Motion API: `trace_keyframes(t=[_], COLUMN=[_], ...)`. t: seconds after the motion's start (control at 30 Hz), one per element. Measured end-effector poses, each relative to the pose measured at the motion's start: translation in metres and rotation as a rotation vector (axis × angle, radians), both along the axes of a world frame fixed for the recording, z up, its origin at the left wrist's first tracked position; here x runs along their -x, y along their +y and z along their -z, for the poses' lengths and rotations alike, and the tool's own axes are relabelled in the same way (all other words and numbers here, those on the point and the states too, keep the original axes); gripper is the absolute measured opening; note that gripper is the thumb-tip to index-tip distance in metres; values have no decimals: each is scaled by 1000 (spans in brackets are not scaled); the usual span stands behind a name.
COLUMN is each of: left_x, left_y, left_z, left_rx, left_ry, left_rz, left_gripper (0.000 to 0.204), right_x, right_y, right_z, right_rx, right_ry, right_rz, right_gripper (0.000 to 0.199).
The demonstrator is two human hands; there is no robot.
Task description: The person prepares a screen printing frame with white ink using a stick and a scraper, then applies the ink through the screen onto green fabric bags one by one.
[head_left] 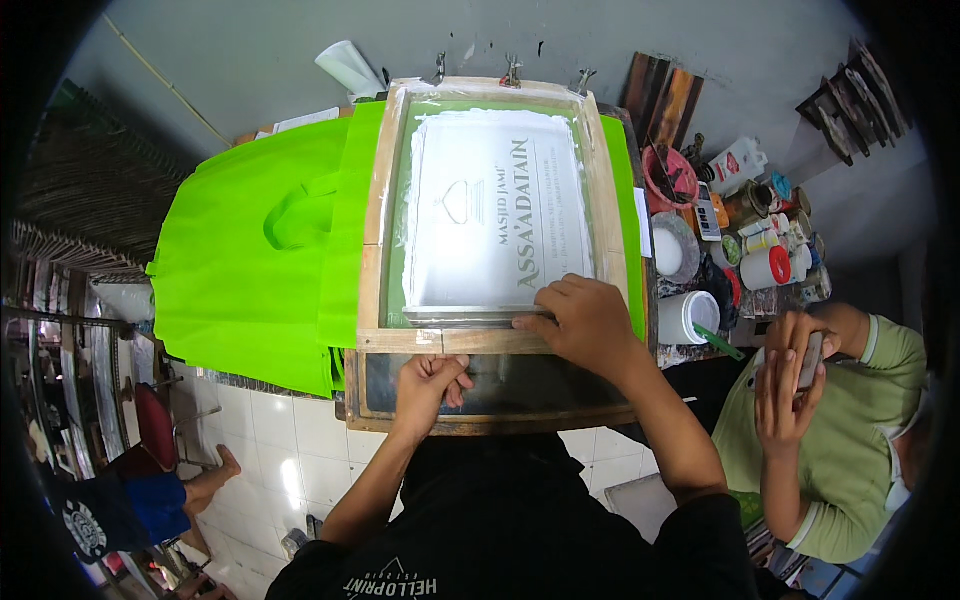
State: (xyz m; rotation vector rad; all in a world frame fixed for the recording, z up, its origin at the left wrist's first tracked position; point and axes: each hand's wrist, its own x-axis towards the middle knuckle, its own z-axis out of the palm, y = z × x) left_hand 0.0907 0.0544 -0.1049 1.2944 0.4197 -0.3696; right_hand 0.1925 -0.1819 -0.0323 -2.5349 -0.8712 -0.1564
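Note:
A wooden-framed printing screen (610, 220) lies over bright green fabric, its mesh coated white with reversed-looking lettering. Along the near end of the mesh lies a long, pale squeegee (455, 315). My right hand (590, 325) grips the squeegee at its right end, the fingers bent over it. At the near rail of the frame is my left hand (432, 390), its fingers curled and thumb pressed in. Whether it pinches the rail is hidden. Beneath both hands, a dark board (500, 388) sticks out from under the frame.
Green bags (240, 250) spread out to the left. Clamps (512, 72) stand at the screen's far edge. On the right are a white tub (688, 318), a pink bowl (672, 178) and several jars. A person in green (850, 430) sits close by on the right; another person's leg shows lower left.

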Motion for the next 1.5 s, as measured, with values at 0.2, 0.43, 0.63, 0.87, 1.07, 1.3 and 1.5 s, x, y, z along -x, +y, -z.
trace_keyframes(t=[0.2,0.43,0.63,0.87,1.07,1.3,1.5], left_x=[4,6,3,-1,-15,-224,-381], left_y=[0,4,5,20,46,47,58], left_z=[12,15,13,-5,-25,-82,-63], left_rx=[35,60,92,511,560,-954,-1296], left_ry=[-17,1,23,277,429,-736,-753], left_rz=[-33,-35,-13,-88,293,110,482], left_gripper=[16,15,18,42,39,33,37], right_x=[-3,-84,-205,-291,-322,-298,-279], right_y=[6,14,11,31,12,17,32], right_z=[17,30,35,-12,1,23,20], right_rx=[18,26,79,160,138,220,256], right_ry=[-175,-318,-271,187,92,-63,-135], right_rz=[-53,-70,-37,170,129,356,378], right_gripper=[28,25,35,61,52,64,63])
